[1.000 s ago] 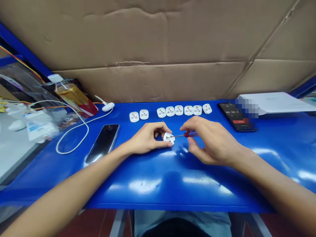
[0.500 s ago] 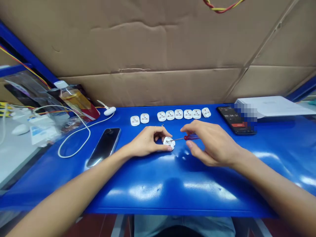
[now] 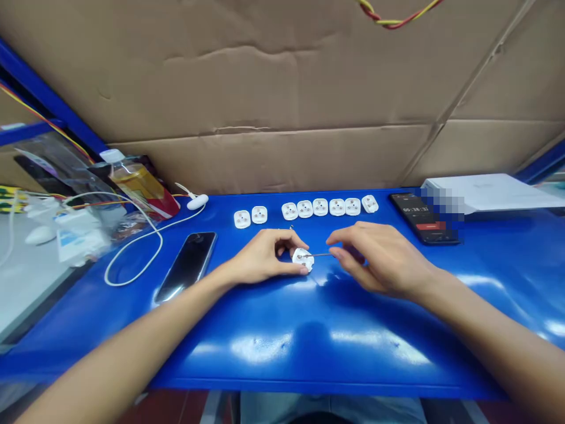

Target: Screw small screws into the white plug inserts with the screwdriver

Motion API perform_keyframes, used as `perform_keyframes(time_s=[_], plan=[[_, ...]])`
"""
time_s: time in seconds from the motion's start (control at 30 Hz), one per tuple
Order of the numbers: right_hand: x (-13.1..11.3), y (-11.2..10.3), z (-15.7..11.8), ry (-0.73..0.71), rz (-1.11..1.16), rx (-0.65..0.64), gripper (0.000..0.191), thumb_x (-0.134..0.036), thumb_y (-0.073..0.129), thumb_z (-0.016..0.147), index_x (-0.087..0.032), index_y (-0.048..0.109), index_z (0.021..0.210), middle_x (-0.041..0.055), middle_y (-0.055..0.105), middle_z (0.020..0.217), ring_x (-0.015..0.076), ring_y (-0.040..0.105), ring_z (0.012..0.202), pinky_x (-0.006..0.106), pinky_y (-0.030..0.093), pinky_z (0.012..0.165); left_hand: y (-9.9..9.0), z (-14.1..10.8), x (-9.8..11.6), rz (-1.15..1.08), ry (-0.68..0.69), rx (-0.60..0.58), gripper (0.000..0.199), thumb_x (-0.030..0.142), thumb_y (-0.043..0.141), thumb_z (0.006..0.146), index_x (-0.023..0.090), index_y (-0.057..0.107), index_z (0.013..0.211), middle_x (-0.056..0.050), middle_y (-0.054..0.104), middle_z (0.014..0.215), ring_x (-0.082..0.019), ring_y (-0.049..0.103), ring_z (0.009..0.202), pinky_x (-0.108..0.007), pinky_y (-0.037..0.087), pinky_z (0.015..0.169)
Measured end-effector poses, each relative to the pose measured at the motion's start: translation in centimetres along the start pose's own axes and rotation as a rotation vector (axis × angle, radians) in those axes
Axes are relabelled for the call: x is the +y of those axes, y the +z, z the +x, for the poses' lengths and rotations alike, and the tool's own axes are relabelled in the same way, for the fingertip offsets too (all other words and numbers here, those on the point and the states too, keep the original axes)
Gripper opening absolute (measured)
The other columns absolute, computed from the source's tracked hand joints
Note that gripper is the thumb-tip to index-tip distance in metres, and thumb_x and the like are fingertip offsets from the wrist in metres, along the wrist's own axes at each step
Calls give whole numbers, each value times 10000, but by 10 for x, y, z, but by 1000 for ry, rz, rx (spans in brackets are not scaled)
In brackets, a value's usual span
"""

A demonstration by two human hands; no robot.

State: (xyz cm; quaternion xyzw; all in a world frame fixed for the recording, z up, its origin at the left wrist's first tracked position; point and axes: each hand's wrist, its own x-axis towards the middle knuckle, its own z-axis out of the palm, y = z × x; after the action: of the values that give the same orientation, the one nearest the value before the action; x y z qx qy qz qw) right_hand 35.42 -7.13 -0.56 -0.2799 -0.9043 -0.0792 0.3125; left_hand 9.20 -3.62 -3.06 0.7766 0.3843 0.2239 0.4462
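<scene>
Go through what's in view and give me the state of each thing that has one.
screwdriver: held in right hand, handle hidden, tip over the white socket piece.
white socket piece: gripped by left hand.
black phone: face up, screen dark.
timer phone: screen lit.
plastic bottle: capped.

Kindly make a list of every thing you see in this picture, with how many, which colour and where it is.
flat round plastic socket faces: 8, white, in a row at the table's far side
flat round plastic socket face: 1, white, in the left hand
thin metal screwdriver shaft: 1, silver, tip on that face
slim smartphone: 1, black, left of the hands
timer phone: 1, black, far right
looped cable: 1, white, far left
plastic bottle: 1, yellow contents, far left
glossy table: 1, blue, under everything
cardboard wall: 1, brown, behind the table
left hand: 1, holding the face
right hand: 1, pinching the shaft
</scene>
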Motion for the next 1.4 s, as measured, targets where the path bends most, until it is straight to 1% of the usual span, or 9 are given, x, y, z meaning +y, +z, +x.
perform_keyframes(time_s=[0.2,0.3,0.4,0.57,0.73,0.9,1.07,1.27,1.4], plan=[[-4,1,0,-51,102,-3,166,-161,519,987,-141,594,1134,100,749,956,217,696,774,340,542,682,1,0,0,-4,6,-2,394,449,906,788,188,784,1057,-14,714,900,-155,581,802,-280,422,720],[-6,1,-1,0,21,-24,159,-289,549,1056,-156,602,1125,66,759,863,215,711,687,327,500,599,1,-1,1,2,0,-6,397,445,904,789,187,782,1064,-22,723,920,-165,597,823,-287,427,732],[-7,1,-2,-2,-16,-14,118,-211,528,1049,-169,609,1125,19,739,772,190,696,608,311,456,560,0,-1,1,10,-3,-10,400,455,898,796,193,780,1075,-21,729,932,-170,608,837,-290,431,742],[-7,-2,0,-14,63,-31,234,-154,487,974,-151,582,1187,94,774,986,202,735,755,313,493,612,0,-1,0,24,18,-9,398,467,900,797,197,780,1064,-9,731,924,-158,600,824,-284,420,738],[-3,-1,-1,10,-27,-22,118,-255,526,1060,-181,611,1098,17,739,742,188,700,610,305,426,545,0,-1,0,24,10,-20,416,479,891,807,202,780,1097,-17,741,948,-166,606,835,-288,429,745],[-7,-1,1,-44,57,12,221,-118,483,960,-156,598,1145,70,772,900,191,725,717,310,514,635,-1,-1,1,42,18,-19,407,485,890,806,206,782,1082,-9,744,948,-164,606,835,-284,425,746],[-5,-3,1,-6,1,-31,170,-289,518,1055,-173,599,1149,44,768,803,209,733,659,317,489,575,-1,-1,1,45,17,-17,413,482,891,809,211,784,1101,-7,751,959,-163,602,836,-284,427,746],[-6,-2,2,-53,46,4,210,-114,501,964,-166,603,1140,58,765,883,194,717,717,311,508,621,-1,-1,2,49,18,-19,396,474,888,816,208,782,1089,-1,750,959,-157,601,832,-283,424,745],[-7,-3,2,-30,44,-20,169,-204,523,1008,-150,609,1142,71,766,871,202,722,703,312,500,603,-1,-2,4,49,20,-20,393,478,879,825,209,784,1095,-6,752,955,-163,603,835,-287,427,747]])
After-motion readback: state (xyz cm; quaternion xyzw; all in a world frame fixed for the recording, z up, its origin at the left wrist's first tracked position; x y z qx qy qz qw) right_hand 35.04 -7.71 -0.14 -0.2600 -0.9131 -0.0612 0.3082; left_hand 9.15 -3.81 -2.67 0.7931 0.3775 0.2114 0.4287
